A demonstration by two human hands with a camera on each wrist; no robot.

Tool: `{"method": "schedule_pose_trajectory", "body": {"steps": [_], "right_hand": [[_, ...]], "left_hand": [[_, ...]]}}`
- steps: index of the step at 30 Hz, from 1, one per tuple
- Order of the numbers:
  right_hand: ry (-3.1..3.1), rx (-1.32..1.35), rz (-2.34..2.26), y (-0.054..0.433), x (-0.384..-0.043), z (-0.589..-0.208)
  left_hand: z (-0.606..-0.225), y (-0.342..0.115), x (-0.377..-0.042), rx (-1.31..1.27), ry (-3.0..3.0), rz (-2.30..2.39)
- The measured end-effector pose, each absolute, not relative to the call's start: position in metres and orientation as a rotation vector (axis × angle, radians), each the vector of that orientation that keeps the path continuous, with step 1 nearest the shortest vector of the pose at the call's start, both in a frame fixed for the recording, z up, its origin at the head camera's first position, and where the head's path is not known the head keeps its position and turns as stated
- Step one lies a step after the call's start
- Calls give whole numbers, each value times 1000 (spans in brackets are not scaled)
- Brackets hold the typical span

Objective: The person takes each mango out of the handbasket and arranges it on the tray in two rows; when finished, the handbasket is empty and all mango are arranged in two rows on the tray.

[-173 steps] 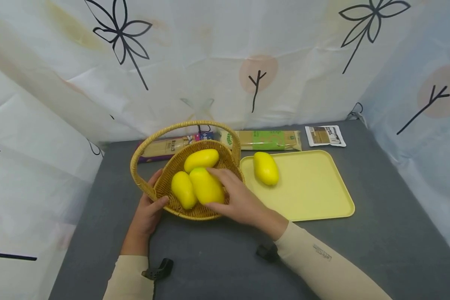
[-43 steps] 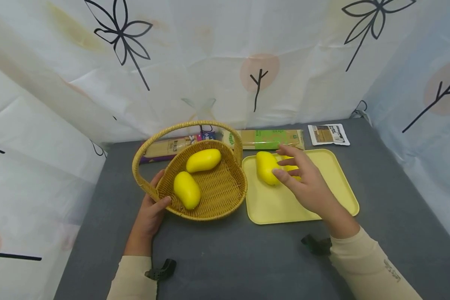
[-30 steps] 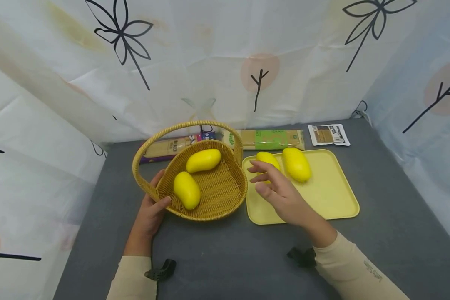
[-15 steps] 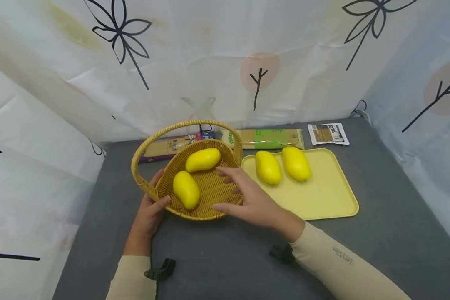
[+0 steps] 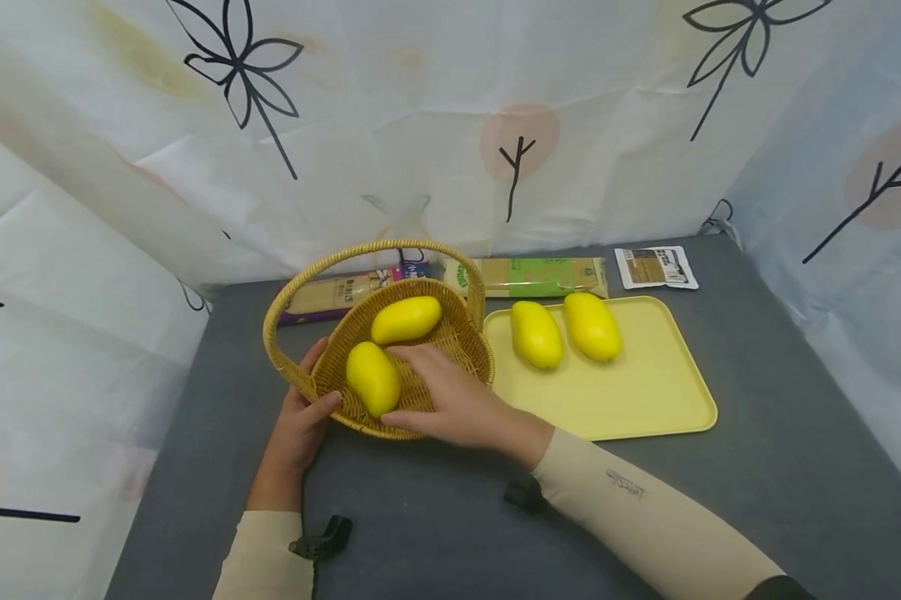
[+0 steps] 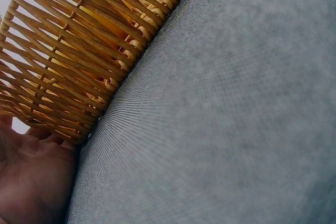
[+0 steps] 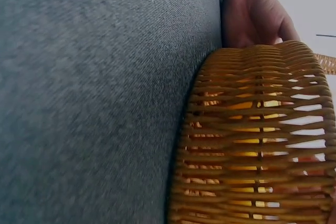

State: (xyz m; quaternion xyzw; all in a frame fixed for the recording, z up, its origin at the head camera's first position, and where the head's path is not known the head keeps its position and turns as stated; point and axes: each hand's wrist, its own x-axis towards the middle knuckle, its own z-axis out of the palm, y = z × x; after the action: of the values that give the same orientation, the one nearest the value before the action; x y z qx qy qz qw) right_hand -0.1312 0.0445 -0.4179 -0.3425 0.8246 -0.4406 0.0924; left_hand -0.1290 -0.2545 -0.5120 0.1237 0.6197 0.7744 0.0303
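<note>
In the head view a woven wicker basket [image 5: 450, 333] with an arched handle holds two yellow mangoes, the front mango [image 5: 373, 379] and the back mango [image 5: 407, 320]. My left hand [image 5: 300, 425] grips the basket's left rim, thumb over the edge; in the left wrist view its fingers go behind the wickerwork. My right hand [image 5: 458, 404], slightly blurred, reaches into the basket over its near right rim. Its fingers and thumb are spread, with the tips right at the front mango's right side. On the yellow tray [image 5: 630, 400] lie a left mango [image 5: 536, 335] and a right mango [image 5: 593, 327].
Behind the basket lies a purple-edged noodle pack [image 5: 330, 297]. A green-labelled noodle pack [image 5: 533, 277] is behind the tray, with a small white-and-brown sachet [image 5: 656, 267] to its right. A patterned curtain [image 5: 420, 125] borders the grey table [image 5: 420, 525].
A mango has gone from the basket to the tray, beside the one there. My right hand let go of it, then came back left into the basket. The left hand keeps its grip.
</note>
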Motion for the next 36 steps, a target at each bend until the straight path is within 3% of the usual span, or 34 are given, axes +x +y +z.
{"method": "schedule_pose_trajectory", "body": {"steps": [16, 36], "right_hand": [[2435, -830, -1116, 12, -158, -428], [2320, -1020, -995, 8, -167, -439]], "left_hand": [[-512, -257, -128, 414, 1905, 2384], [-512, -256, -128, 462, 1857, 2398]]}}
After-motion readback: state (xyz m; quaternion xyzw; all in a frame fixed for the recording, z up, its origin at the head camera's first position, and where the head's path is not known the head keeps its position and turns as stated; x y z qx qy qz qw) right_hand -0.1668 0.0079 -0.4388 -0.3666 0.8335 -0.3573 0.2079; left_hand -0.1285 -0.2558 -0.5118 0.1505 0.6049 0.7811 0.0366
